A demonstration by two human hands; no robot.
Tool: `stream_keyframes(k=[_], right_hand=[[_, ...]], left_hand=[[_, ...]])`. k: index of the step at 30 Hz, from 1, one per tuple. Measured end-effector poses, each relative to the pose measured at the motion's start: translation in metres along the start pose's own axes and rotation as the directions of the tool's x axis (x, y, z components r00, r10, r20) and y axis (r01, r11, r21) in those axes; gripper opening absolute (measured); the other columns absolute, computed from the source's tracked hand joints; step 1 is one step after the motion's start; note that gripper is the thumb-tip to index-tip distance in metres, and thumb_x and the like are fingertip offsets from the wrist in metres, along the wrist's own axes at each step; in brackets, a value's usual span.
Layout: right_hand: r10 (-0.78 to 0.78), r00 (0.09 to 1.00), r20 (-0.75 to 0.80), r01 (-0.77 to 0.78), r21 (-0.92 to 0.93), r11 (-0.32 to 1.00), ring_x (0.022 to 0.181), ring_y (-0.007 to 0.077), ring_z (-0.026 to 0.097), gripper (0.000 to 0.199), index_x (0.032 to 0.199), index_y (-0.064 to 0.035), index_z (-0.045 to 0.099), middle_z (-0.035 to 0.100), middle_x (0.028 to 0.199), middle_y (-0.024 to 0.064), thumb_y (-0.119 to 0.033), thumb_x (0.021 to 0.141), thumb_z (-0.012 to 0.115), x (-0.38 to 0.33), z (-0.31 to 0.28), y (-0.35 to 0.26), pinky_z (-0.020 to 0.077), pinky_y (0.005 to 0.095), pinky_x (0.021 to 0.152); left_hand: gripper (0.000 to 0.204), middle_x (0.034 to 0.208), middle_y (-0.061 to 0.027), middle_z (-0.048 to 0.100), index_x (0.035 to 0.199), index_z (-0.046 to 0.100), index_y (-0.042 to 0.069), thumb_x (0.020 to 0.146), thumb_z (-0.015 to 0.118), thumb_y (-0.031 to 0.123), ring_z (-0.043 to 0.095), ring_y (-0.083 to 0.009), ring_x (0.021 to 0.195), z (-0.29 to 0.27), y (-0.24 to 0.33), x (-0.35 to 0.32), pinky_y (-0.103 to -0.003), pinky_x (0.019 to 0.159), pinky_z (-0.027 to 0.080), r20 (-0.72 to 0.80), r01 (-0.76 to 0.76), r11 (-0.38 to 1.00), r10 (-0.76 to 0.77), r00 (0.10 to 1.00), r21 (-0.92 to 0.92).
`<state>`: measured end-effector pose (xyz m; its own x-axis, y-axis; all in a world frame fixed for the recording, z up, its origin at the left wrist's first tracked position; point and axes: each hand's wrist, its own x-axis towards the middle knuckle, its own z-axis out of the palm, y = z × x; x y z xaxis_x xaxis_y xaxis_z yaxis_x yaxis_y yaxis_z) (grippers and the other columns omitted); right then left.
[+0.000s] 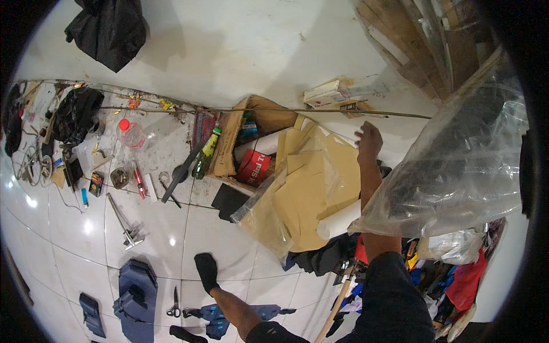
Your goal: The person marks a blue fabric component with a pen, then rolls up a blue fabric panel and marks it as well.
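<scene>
Overhead, the largest thing is a clear plastic bag (457, 166) at the right, bulging and crinkled; its dark contents are hard to make out through the film, and its right side is lost in the dark rim of the view. Its long axis runs from lower left up to upper right.

Left of it lies a stack of tan cardboard sheets (311, 188), partly inside a second clear bag, slanting from near left to far right. A white roll (337, 223) pokes from under it; its far end is hidden by the big bag.

Beyond sits an open cardboard box (251, 128) holding a red packet; a green bottle (206, 153) leans at its left edge, neck pointing far.

Right hand (369, 142): raised above the cardboard sheets, just left of the bag, fingers loosely spread, holding nothing that shows. Contact with the bag cannot be told. Left hand: not visible.

Near centre, a foot in a black sock (206, 271) stands on the white tiles. Scissors (174, 303) lie near left of it.
</scene>
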<state>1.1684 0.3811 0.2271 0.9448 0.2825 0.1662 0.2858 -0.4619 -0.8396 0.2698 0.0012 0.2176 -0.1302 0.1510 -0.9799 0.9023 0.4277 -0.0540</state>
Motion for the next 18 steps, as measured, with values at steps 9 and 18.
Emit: stream_keyframes(k=[9,18], right_hand=[[-0.122,0.99,-0.07,0.123,0.014,0.992,0.067,0.0139,0.065,0.018,0.102,-0.0009,0.065,0.067,0.083,0.0074,-0.014,0.089,0.066,0.016,0.041,0.003,0.0489,0.0277,0.048],[-0.518,0.828,0.215,0.559,-0.39,0.732,0.072,0.023,0.068,0.034,0.118,-0.0014,0.067,0.07,0.082,0.0111,-0.027,0.097,0.062,-0.049,0.049,-0.053,0.0544,0.0368,0.066]], left_hand=[[0.05,0.117,-0.0257,0.067,0.12,0.066,-0.002,0.097,0.057,0.042,0.062,-0.0411,0.113,-0.033,-0.012,-0.001,-0.046,0.096,0.05,0.015,-0.105,0.994,0.105,0.994,0.011],[0.049,0.117,-0.0223,0.068,0.122,0.064,0.0,0.096,0.059,0.041,0.063,-0.0369,0.112,-0.015,-0.005,0.024,-0.044,0.096,0.051,-0.022,-0.07,0.995,0.068,0.997,-0.073]])
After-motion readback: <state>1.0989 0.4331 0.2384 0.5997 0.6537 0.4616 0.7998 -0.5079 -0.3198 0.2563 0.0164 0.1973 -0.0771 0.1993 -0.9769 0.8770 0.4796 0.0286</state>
